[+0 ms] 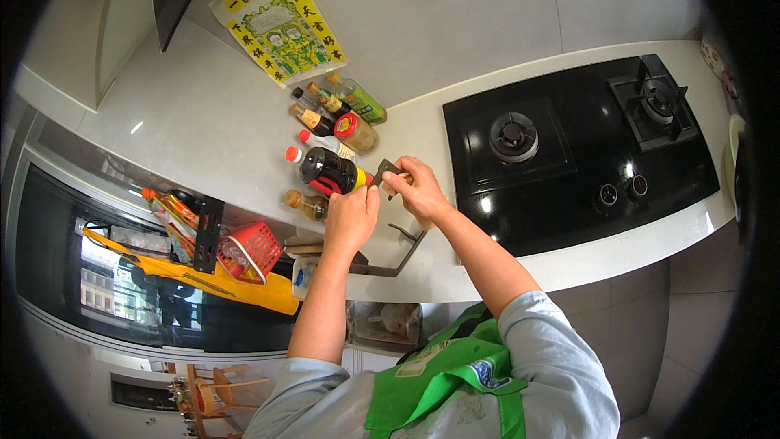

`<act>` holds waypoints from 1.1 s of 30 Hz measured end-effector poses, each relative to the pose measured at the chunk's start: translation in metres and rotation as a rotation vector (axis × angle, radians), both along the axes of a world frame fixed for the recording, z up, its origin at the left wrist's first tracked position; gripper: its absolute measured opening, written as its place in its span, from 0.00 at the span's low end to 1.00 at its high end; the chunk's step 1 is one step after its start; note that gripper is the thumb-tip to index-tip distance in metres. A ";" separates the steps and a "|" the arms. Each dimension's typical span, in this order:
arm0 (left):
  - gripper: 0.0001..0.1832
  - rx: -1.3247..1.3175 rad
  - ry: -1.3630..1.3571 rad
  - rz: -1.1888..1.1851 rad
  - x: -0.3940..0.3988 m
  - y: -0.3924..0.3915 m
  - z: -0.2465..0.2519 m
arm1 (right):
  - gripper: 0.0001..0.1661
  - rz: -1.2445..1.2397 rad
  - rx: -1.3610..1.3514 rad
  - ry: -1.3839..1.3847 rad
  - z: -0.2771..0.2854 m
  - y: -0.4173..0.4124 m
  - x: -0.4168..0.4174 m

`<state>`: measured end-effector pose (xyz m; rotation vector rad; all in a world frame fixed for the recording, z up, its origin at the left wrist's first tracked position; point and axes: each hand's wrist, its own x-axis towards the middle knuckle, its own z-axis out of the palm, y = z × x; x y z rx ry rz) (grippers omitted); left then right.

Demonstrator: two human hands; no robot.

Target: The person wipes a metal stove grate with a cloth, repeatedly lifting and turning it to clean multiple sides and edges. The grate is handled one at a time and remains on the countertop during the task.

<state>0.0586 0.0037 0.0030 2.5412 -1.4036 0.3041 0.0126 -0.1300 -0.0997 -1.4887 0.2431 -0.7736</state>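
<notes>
Both hands meet over the white counter, left of the hob. Between my left hand (352, 220) and my right hand (420, 189) is a dark metal pan support (385, 170), gripped near a corner by the fingers of both. Lower down, an angled dark bar with a prong (409, 254) shows beside my left forearm. It looks like part of the same frame, but my left hand hides any join. The left burner (514, 138) of the black glass gas hob (548, 207) has no pan support around it. A square pan support (627, 116) stands around the right burner.
Close beyond my left hand stand a dark sauce bottle (329, 168), a red-lidded jar (359, 134), a small cork-topped bottle (311, 204) and several other bottles. A red plastic basket (251, 250) and yellow cloth (244, 294) hang at left. An open drawer or bin (384, 323) lies below the counter edge.
</notes>
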 end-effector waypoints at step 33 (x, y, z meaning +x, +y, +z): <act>0.16 -0.354 -0.064 -0.115 -0.003 0.061 0.012 | 0.26 -0.085 0.058 -0.005 0.063 0.013 0.019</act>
